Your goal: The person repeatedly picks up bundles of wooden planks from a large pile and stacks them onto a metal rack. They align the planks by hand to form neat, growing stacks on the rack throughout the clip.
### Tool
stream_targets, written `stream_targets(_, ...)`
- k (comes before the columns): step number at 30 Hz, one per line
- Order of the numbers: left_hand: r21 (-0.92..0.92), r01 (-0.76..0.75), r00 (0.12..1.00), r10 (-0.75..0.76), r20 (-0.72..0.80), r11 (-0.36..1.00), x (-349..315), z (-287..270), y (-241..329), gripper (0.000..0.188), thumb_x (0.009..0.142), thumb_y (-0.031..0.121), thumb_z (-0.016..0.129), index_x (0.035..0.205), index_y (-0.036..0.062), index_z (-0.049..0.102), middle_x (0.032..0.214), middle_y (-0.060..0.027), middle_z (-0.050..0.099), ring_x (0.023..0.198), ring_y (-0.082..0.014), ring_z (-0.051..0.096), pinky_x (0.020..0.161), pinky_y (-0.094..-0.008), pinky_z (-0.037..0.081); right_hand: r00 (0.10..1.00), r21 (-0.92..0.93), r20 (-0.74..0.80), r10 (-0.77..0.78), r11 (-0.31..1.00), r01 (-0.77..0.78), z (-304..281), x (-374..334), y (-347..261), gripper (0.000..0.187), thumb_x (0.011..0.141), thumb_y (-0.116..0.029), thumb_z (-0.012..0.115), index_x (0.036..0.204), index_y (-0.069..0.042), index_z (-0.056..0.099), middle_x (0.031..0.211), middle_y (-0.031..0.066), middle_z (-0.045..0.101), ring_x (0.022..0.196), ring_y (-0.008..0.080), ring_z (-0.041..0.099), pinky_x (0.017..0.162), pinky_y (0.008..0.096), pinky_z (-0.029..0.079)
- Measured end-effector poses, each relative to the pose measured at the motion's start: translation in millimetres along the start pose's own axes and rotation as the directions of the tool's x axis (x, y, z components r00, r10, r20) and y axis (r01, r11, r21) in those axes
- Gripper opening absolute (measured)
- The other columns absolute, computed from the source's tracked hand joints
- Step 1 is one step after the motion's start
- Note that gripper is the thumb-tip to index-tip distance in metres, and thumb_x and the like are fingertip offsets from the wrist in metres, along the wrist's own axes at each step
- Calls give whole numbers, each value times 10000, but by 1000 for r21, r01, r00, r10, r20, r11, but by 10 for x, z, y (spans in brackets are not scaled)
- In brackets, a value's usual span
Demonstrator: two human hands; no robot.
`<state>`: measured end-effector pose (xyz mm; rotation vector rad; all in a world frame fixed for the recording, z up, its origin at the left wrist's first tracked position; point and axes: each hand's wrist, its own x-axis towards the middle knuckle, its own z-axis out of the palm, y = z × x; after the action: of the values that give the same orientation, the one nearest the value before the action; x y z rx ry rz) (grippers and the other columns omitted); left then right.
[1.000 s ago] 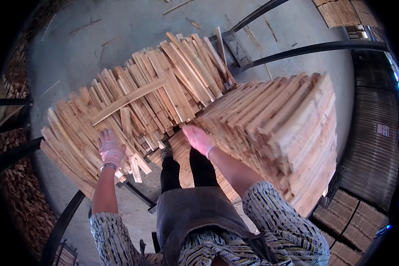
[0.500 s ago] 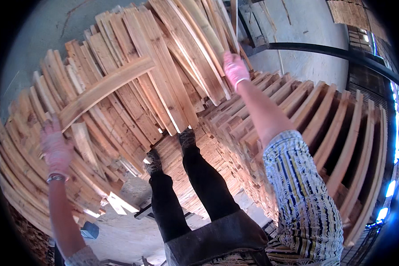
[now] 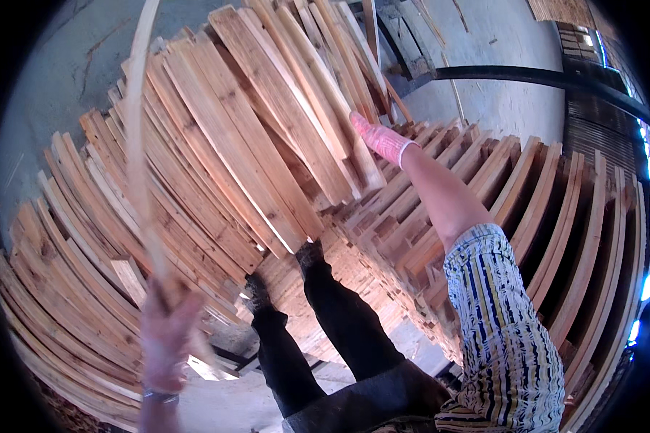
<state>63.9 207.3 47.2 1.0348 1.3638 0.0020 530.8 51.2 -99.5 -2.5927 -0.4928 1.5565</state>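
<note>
The thin slat (image 3: 135, 130) has left its place: half a second ago it lay crosswise on the pile of planks (image 3: 202, 108), and now it stands steeply at my 10 o'clock, blurred, its top running out of view towards 11. That leaves it free of the pile, with only my left hand (image 3: 170, 332) bearing it. I have that hand at 8 o'clock, fingers closed round the slat's lower end, forearm coming up from below. My right hand (image 3: 379, 138) is at 1 o'clock, arm stretched out from 4, fingers drawn together and their tips at a plank (image 3: 367, 167) near the pile's edge; whether I'm pinching it, I cannot tell. Beyond that arm, the stack of boards (image 3: 390, 224) spreads round 3 o'clock.
</note>
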Motion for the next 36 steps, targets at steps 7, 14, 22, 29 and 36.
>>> stream_targets(7, 525, -201, 899, 368, -236, 827, 1062, 1768, -167, 617, 829, 402, 783, 1254, 9, 570, 1269, -151, 566, 1043, -296, 621, 914, -427, 512, 947, 347, -250, 202, 932, -107, 494, -18, -161, 843, 1004, -671, 243, 1516, -17, 384, 1571, 161, 398, 1482, 315, 318, 1209, 388, 235)
stream_targets(14, 123, -205, 879, 238, -413, 971, 934, 2294, -868, 814, 817, 311, 821, 1452, 40, 392, 1425, -201, 460, 1259, -306, 524, 1068, -388, 453, 965, 334, -208, 158, 939, -82, 640, -59, -107, 776, 1029, -616, 268, 1511, -20, 384, 1522, 231, 431, 1451, 311, 370, 1175, 405, 306)
stream_targets(22, -241, 106, 976, -147, -158, 965, 1099, 2413, -620, 922, 861, 313, 803, 1555, 21, 270, 1502, -209, 422, 1347, -294, 462, 1089, -334, 403, 940, 188, -113, 321, 936, -297, 556, 292, 312, 984, 932, -787, 243, 1529, -11, 349, 1592, 218, 325, 1503, 311, 276, 1226, 385, 210)
stream_targets(29, 151, 46, 994, -30, -106, 987, 946, 2596, -321, 1026, 771, 462, 825, 1558, 105, 272, 1519, -282, 354, 1340, -408, 470, 1114, -433, 406, 977, 257, -70, 204, 950, -179, 561, -211, -123, 1004, 924, -801, 285, 1559, -24, 298, 1622, 187, 286, 1520, 269, 230, 1229, 367, 187)
stream_targets(36, -370, 154, 985, -173, -19, 916, 1240, 2397, -373, 754, 870, 376, 773, 1449, 39, 428, 1394, -175, 498, 1099, -276, 593, 882, -353, 513, 683, 697, 715, -153, 64, -715, 83, -223, 295, 680, 1083, -488, 245, 1593, -41, 197, 1640, 113, 267, 1507, 201, 228, 1234, 321, 156)
